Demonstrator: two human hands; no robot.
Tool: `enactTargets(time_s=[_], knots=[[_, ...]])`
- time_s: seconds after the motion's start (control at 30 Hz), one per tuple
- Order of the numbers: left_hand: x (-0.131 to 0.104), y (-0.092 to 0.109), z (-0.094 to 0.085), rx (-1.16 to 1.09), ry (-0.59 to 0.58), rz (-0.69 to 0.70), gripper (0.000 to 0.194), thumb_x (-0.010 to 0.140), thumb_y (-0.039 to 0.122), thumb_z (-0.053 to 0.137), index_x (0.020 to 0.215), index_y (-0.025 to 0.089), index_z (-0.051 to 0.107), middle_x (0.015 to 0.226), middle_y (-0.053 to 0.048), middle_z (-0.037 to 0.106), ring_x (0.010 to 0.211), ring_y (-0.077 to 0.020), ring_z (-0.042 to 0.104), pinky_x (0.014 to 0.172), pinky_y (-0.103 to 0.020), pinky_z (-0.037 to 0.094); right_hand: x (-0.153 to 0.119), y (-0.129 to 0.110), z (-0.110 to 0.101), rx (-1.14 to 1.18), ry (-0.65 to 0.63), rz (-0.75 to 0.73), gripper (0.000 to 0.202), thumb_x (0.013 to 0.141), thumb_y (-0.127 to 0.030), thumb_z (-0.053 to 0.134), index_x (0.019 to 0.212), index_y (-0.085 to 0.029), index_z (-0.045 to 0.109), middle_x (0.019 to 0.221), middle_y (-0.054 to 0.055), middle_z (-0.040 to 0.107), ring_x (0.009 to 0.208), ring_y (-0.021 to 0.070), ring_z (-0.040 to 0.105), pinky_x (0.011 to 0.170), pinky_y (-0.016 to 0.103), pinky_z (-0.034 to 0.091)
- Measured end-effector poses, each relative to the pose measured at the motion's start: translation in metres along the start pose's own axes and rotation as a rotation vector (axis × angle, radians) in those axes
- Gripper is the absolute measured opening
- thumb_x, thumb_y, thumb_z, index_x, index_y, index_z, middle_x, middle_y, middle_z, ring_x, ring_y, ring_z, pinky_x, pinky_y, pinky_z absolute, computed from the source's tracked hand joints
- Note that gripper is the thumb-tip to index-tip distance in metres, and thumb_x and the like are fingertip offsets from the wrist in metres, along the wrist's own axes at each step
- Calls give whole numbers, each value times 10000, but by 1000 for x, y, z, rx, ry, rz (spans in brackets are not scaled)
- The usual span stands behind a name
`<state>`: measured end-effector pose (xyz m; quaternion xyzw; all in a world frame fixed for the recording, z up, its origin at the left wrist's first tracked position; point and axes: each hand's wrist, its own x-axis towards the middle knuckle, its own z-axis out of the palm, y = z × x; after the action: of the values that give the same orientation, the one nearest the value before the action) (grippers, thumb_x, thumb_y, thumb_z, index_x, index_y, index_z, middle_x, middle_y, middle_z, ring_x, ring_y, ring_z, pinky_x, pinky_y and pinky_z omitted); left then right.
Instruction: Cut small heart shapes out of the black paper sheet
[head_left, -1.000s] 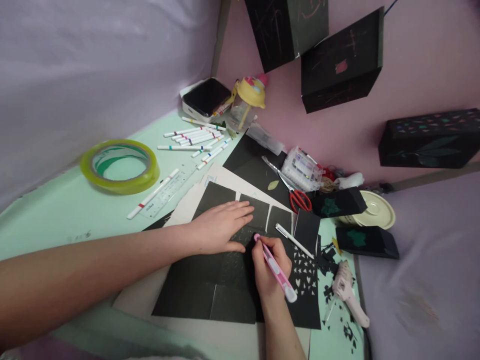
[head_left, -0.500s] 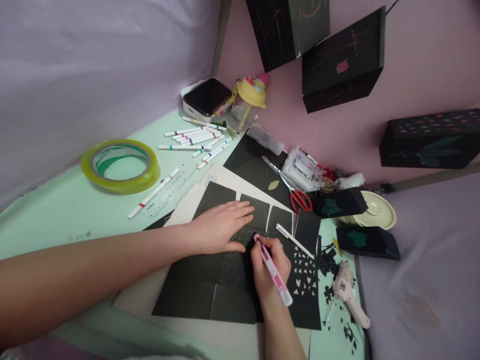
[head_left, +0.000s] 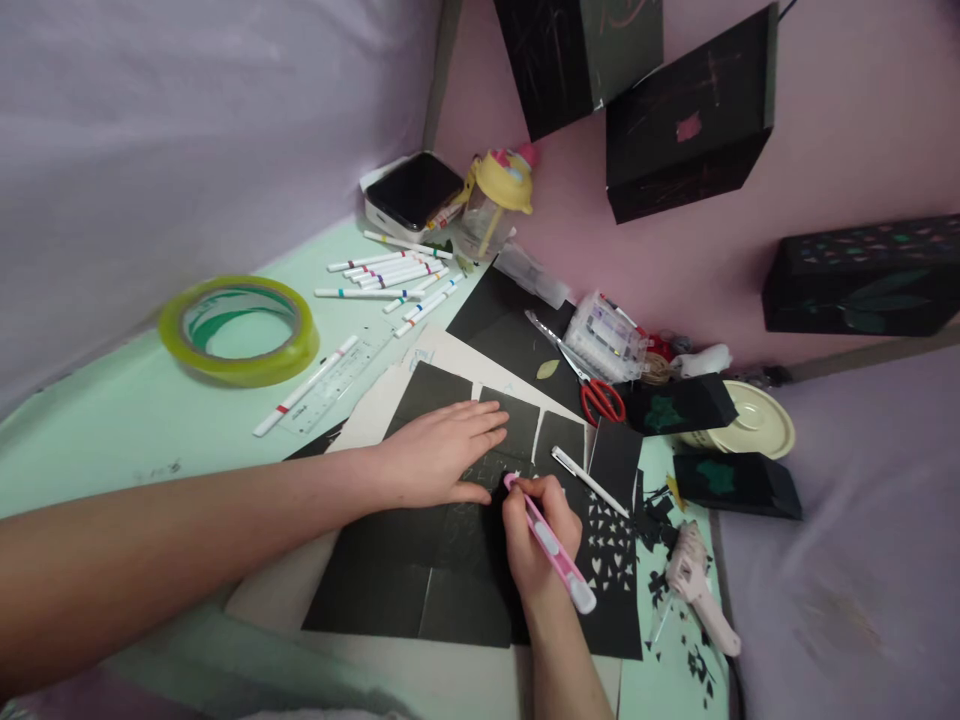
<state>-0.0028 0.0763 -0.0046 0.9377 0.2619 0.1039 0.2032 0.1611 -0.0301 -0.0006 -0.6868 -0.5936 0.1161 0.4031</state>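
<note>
My left hand (head_left: 442,455) lies flat on the black card (head_left: 390,560), its fingers stretched toward the right. Just right of it, my right hand (head_left: 544,525) is closed round a pink craft knife (head_left: 553,545), whose tip end meets the card near faint drawn lines. Small star, heart and triangle cut-outs (head_left: 611,545) show at the card's right part. A white pen (head_left: 589,482) rests slantwise on the card above them. White paper (head_left: 442,355) lies under the card.
Yellow tape roll (head_left: 240,330), ruler (head_left: 337,380) and several white markers (head_left: 397,270) are at the left. Farther back are a phone (head_left: 416,190), a yellow-lidded cup (head_left: 499,195) and red-handled scissors (head_left: 600,398). A glue gun (head_left: 701,590) and black scraps lie right. Black boxes (head_left: 690,125) hang above.
The back end of the pink knife has swung slightly to the right in my right hand, and its front end has shifted slightly left. My left hand has stayed in place.
</note>
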Motion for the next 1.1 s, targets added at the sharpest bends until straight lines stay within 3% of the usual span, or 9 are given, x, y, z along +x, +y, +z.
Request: enactTargets(time_s=[0.43,0.63,0.77,0.9,1.0,1.1], knots=[[-1,-1,2,-6,18,7,747,849,606,581,1407,132,434,1537,-113,321,1451,-249,223,1178,-373,174,-1,-1,1,18,11,88,126,822,-230,576,707,-186,606,603,-16,626,498,115,538,504,213,420],[-1,-1,2,4,20,5,766,842,628,575,1405,126,439,1537,-111,319,1449,-251,228,1179,-373,175,1,-2,-3,154,21,222,102,816,-267,614,759,-183,621,668,7,645,572,135,574,546,229,455],[-1,-1,3,-2,20,3,765,839,627,580,1400,124,447,1534,-114,324,1445,-256,241,1176,-383,186,13,-2,-25,350,-58,347,155,796,-315,676,873,-194,619,702,1,646,603,139,583,542,227,459],[-2,-2,3,-26,28,7,767,833,624,590,1402,129,447,1534,-114,324,1444,-260,244,1174,-389,195,33,5,-49,374,-301,416,136,776,-322,725,819,-200,686,710,2,648,623,127,556,550,219,430],[-2,-2,2,-35,30,3,761,834,627,586,1399,135,452,1531,-116,329,1443,-260,246,1174,-384,191,47,15,-48,479,-391,379,137,754,-300,744,865,-224,720,835,17,689,734,146,593,633,236,450],[-2,-2,2,-27,22,-1,753,838,630,579,1397,143,454,1530,-113,333,1445,-256,243,1174,-375,184,54,24,-37,526,-379,318,96,775,-289,715,853,-232,720,804,5,676,700,139,587,618,234,442]])
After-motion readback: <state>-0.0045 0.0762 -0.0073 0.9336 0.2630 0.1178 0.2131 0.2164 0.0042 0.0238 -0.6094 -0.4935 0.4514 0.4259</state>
